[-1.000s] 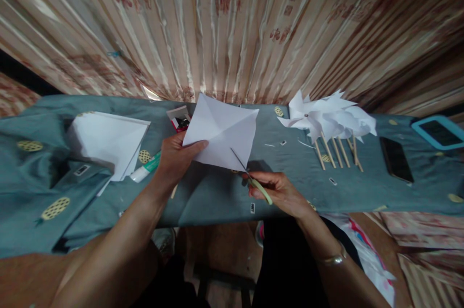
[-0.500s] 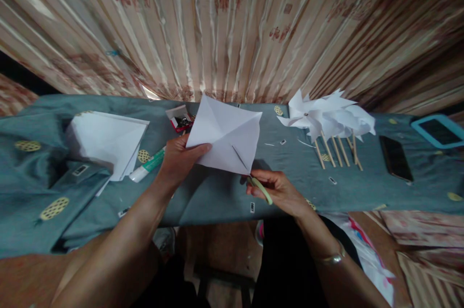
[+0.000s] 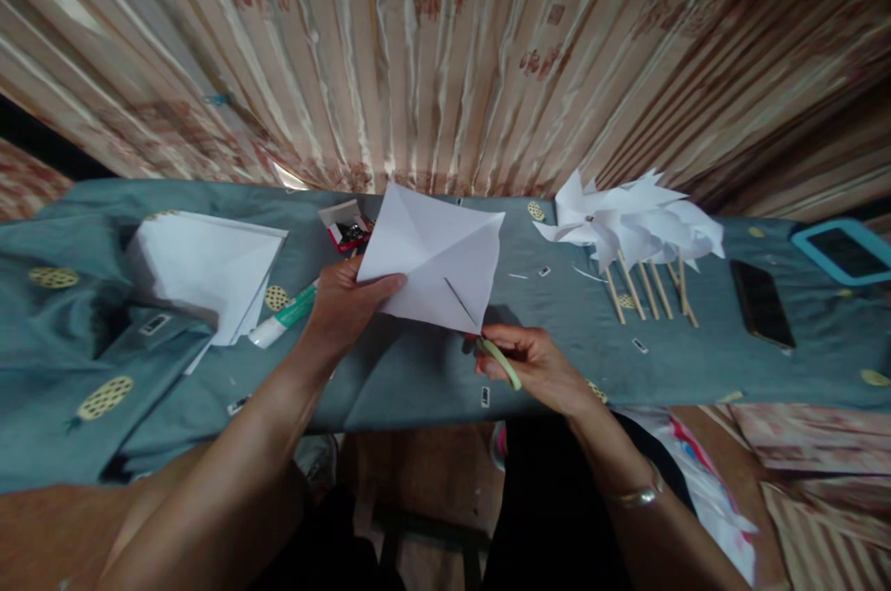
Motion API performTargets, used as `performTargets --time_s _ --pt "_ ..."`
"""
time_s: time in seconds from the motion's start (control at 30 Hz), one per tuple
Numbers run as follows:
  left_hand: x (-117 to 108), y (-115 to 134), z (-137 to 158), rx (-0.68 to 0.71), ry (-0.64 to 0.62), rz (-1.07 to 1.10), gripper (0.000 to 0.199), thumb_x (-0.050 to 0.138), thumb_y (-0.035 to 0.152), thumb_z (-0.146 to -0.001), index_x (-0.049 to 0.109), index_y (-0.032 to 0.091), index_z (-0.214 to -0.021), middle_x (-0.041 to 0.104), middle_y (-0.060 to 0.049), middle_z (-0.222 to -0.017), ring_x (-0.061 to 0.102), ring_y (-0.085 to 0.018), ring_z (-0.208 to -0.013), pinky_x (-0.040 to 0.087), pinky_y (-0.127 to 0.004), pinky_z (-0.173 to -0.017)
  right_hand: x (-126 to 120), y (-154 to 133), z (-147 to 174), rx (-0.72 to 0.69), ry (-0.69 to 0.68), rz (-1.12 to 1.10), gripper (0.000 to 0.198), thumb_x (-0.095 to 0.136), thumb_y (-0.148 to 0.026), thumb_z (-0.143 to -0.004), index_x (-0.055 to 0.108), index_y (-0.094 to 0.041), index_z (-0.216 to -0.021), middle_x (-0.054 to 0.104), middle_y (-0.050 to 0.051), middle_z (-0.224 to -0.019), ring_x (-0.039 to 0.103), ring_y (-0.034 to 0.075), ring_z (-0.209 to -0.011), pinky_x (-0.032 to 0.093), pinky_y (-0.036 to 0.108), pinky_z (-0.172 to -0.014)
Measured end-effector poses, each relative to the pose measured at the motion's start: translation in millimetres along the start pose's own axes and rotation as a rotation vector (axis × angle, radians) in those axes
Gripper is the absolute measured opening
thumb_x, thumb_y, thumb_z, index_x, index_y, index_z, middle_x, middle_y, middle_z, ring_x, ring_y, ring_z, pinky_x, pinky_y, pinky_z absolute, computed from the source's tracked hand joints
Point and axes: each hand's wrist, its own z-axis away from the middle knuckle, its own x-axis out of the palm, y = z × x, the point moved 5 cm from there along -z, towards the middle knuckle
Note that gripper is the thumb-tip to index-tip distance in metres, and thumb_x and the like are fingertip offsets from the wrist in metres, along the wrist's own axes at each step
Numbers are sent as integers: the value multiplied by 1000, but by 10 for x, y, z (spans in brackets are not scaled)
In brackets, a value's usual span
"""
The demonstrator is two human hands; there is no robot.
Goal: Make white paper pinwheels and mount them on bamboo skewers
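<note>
A square white sheet of paper with diagonal creases is held above the table. My left hand grips its left edge, thumb on top and fingers underneath. In my right hand is a pair of scissors with pale green handles. One dark blade lies over the paper, running from the lower right corner toward the middle. The other blade is hidden below the sheet. My right fingers touch or nearly touch that corner.
Several white paper pinwheels on wooden sticks lie right, beside a black phone and a blue-framed tablet. Left are stacked white papers, a green-and-white tube and a small red box. A curtain hangs behind the cloth-covered table.
Almost nothing differs. The paper and scissors stay in place, with only a very slight shift of my right hand and of the view.
</note>
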Motion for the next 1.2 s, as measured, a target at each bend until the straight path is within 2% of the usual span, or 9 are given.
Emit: performTargets --time_s 0.23,0.4,0.73,0.97,1.2 --pt "28 3 21 -35 -7 3 28 88 25 -50 78 16 -75 75 0 -70 63 -16 -60 50 -27 -57 6 -24 10 -23 -47 69 50 86 -56 -65 76 -17 -94 67 1 -74 57 11 -65 46 22 -58" --pt "47 -36 30 -46 -28 -28 34 89 27 -50 77 15 -79 76 -2 -73 63 -17 -62 50 -28 -59 28 -82 19 -35 -53 86 46 86 -56 -67 76 -17 -89 66 0 -73 55 10 -64 46 21 -60" --pt "39 -58 48 -60 -34 -38 33 89 28 -52 77 14 -79 74 -3 -72 64 -17 -63 50 -29 -62 38 -76 5 -18 -50 69 50 88 -53 -64 79 -16 -98 65 -1 -70 50 8 -59 44 22 -57" --pt "47 -73 50 -74 -40 8 31 89 25 -52 79 16 -80 76 -2 -74 64 -16 -63 50 -27 -61 16 -53 8 -25 -21 77 51 87 -54 -64 80 -19 -100 69 1 -76 56 10 -65 47 21 -60" --pt "45 -73 45 -58 -34 -33 30 89 26 -52 78 15 -77 74 -1 -68 63 -16 -60 50 -27 -59 34 -52 5 -55 -27 80 53 85 -57 -66 79 -17 -100 65 0 -72 49 9 -60 42 21 -54"
